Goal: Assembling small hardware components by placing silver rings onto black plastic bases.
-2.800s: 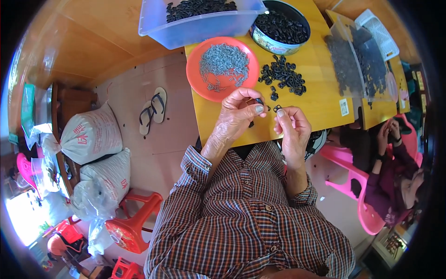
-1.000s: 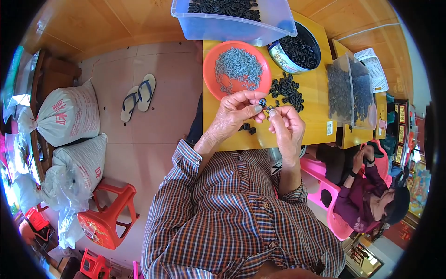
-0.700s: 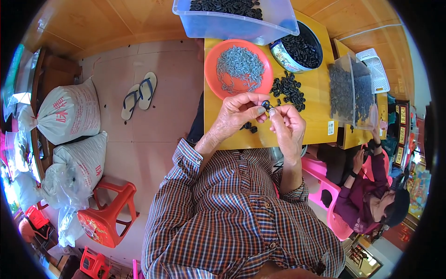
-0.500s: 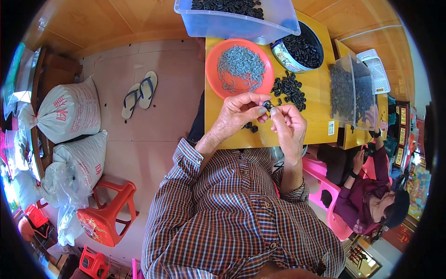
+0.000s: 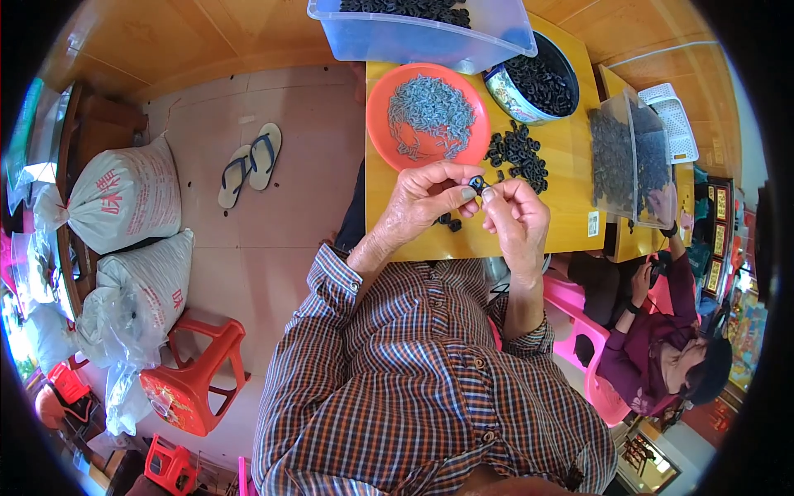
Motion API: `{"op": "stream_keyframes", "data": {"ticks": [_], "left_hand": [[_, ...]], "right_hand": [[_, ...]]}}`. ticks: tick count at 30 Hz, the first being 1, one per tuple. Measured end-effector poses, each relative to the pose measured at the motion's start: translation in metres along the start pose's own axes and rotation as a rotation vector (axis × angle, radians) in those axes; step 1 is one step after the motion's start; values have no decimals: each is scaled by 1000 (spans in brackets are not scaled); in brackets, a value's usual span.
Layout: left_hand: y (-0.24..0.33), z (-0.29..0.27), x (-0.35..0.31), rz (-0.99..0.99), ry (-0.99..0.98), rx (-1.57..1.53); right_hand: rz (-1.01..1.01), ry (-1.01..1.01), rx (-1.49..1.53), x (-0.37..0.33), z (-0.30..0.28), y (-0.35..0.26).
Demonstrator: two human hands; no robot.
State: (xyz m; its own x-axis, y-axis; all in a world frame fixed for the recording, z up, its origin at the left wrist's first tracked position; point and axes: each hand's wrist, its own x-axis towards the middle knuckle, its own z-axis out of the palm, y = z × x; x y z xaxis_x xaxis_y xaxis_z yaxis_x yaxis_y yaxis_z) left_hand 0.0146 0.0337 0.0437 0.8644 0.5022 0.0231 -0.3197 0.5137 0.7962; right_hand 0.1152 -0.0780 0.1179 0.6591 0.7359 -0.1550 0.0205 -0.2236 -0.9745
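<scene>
A small black plastic piece with a round opening (image 5: 477,183) is pinched between the fingertips of both hands, over the near part of the yellow table (image 5: 513,240). From one side my left hand (image 5: 422,202) grips it with thumb and index finger. The thumb and fingers of my right hand (image 5: 519,223) close on its other side. Just beyond the hands lies a heap of similar black pieces (image 5: 519,155). An orange-red plate (image 5: 380,136) holds many thin grey screw-like pieces (image 5: 430,107). A few black pieces lie partly hidden behind my left hand.
At the table's far side stand a clear plastic bin (image 5: 397,45) and a round tin (image 5: 504,95), both with black pieces. Another clear bin (image 5: 633,157) and a white basket (image 5: 674,124) are to the right. A person in a maroon top (image 5: 641,364) sits there. A red stool (image 5: 194,372) and sacks stand left.
The black piece has turned slightly between my fingertips, so its round opening shows more. Both hands keep their grip, and the whole view has shifted a little.
</scene>
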Motion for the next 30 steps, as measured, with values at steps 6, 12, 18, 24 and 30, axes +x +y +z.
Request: {"op": "stream_keyframes", "data": {"ticks": [6,12,18,24,30], "left_hand": [[1,0,0,21,2,18],[0,1,-1,11,3,5],[-3,2,-2,28,4,-18],[-3,4,-1,25,-2,-23],[-4,4,0,13,-11,-6]], "right_hand": [[19,-20,29,2,-3,3],[32,-48,98,3,-5,8],[12,-22,63,1,-2,7],[22,8,71,1,0,9],[15,33,80,-1,1,10]]}}
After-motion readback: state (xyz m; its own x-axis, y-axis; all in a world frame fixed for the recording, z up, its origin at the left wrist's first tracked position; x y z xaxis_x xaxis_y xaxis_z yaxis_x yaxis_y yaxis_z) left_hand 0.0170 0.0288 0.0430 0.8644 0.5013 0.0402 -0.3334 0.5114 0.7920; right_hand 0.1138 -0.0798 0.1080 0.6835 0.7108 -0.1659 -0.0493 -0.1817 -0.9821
